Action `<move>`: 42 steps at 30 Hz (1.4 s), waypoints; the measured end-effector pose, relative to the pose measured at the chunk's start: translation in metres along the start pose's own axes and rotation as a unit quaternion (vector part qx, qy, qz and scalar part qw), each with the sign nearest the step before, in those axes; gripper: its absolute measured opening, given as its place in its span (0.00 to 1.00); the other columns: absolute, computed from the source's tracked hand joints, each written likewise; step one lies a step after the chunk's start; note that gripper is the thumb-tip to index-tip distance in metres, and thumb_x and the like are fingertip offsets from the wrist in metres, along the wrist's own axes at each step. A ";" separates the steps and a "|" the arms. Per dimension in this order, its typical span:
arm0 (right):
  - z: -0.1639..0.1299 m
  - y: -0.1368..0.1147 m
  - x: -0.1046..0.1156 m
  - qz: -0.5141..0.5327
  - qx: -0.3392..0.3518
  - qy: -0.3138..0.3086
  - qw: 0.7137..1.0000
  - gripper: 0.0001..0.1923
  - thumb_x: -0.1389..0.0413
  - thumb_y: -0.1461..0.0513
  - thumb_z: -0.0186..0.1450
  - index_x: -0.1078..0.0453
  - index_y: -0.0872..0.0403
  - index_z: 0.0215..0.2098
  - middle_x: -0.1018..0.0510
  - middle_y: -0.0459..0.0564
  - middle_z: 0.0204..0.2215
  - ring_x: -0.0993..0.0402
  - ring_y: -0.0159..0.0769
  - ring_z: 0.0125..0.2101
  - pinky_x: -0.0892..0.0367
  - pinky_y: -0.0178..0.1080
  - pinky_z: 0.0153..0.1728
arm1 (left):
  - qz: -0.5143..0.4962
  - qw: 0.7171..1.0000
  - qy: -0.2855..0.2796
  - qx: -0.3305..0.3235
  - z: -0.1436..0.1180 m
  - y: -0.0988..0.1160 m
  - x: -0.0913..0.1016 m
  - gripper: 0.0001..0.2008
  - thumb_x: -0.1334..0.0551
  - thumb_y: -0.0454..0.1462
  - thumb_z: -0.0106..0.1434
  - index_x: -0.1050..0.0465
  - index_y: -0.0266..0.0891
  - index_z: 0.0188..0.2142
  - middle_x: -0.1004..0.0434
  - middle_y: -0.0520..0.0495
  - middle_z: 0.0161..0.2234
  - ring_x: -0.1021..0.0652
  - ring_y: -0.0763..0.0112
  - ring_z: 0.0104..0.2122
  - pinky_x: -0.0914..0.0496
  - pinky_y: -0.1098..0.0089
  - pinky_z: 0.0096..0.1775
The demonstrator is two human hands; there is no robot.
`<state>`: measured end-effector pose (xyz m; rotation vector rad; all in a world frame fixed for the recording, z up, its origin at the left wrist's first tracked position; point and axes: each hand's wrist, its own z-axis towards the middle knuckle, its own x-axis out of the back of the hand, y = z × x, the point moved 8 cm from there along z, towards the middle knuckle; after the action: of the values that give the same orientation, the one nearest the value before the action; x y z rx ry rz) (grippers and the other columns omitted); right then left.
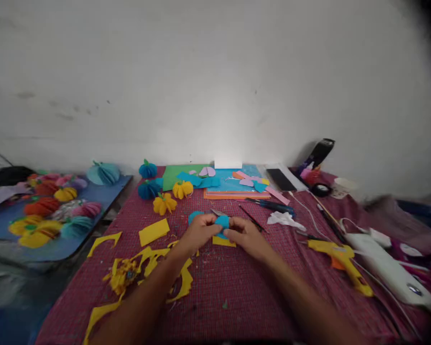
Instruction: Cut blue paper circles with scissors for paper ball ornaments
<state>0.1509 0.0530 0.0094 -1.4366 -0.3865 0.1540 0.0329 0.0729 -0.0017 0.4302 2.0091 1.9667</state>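
- The worktop [237, 297], under a red checked cloth, carries everything; the blue paper piece [222, 222] sits over its middle, slightly toward the far edge, held up between both hands.
- The left hand [199, 233] pinches the piece's left side with a closed grip; the right hand [244, 235] closes on its right side, thumb and fingertips meeting on the paper.
- To fold well, I judge both grips should stay close to the crease, edges matched before pressing, and pressure run outward from the middle so the layers do not slip.
- The piece looks rounded and folded; its long axis seems to run left to right, parallel to the near edge, with the curved side facing away. The blur leaves this uncertain.
- Yellow paper offcuts [149, 268] lie toward the near left corner, and a yellow square [153, 232] just left of the hands.
- A yellow glue gun [341, 261] lies toward the right edge.
- Finished paper pumpkins [164, 203] stand near the far edge, left of the coloured sheet stack [233, 188].
- Scissors [273, 206] lie beyond the right hand.
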 end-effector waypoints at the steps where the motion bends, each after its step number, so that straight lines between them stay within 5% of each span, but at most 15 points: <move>1: 0.000 0.001 0.002 -0.009 0.002 0.017 1.000 0.08 0.44 0.59 0.60 0.35 0.56 0.27 0.34 0.42 0.24 0.40 0.29 0.25 0.44 0.32 0.26 | 0.003 1.000 0.005 -0.004 0.001 0.000 0.001 0.05 0.38 0.36 0.54 0.30 0.36 0.25 0.35 0.55 0.23 0.36 0.77 0.24 0.41 0.76 0.28; 6: 0.000 0.005 0.008 -0.037 0.003 0.062 0.997 0.13 0.44 0.60 0.60 0.39 0.54 0.21 0.38 0.40 0.18 0.43 0.28 0.21 0.47 0.32 0.23 | 0.012 0.999 0.026 -0.024 0.003 -0.001 0.004 0.06 0.38 0.37 0.54 0.30 0.36 0.24 0.34 0.54 0.23 0.35 0.76 0.25 0.41 0.75 0.29; 18: -0.001 0.013 0.007 -0.060 -0.020 0.013 0.998 0.12 0.46 0.62 0.59 0.38 0.55 0.19 0.37 0.40 0.18 0.44 0.27 0.20 0.48 0.32 0.22 | -0.023 0.999 -0.049 0.007 0.003 -0.014 -0.005 0.04 0.38 0.36 0.54 0.27 0.36 0.29 0.30 0.53 0.25 0.33 0.76 0.25 0.39 0.74 0.30; 33: -0.002 0.011 0.005 -0.037 -0.015 0.011 0.999 0.12 0.45 0.59 0.60 0.36 0.56 0.21 0.36 0.41 0.19 0.43 0.27 0.21 0.47 0.32 0.23 | 0.004 1.000 -0.019 0.004 0.001 0.001 -0.005 0.07 0.37 0.38 0.55 0.28 0.36 0.29 0.30 0.53 0.25 0.32 0.76 0.26 0.38 0.75 0.30; 42: -0.003 0.017 0.001 -0.035 -0.016 -0.042 0.998 0.07 0.46 0.67 0.54 0.37 0.56 0.19 0.41 0.39 0.17 0.47 0.26 0.20 0.51 0.32 0.21 | 0.099 0.991 -0.091 0.005 -0.001 -0.004 -0.013 0.06 0.39 0.37 0.54 0.32 0.36 0.26 0.38 0.57 0.21 0.39 0.78 0.22 0.45 0.76 0.25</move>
<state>0.1551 0.0532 -0.0073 -1.4495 -0.5103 0.1526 0.0442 0.0663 -0.0054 0.8091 1.9248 1.9493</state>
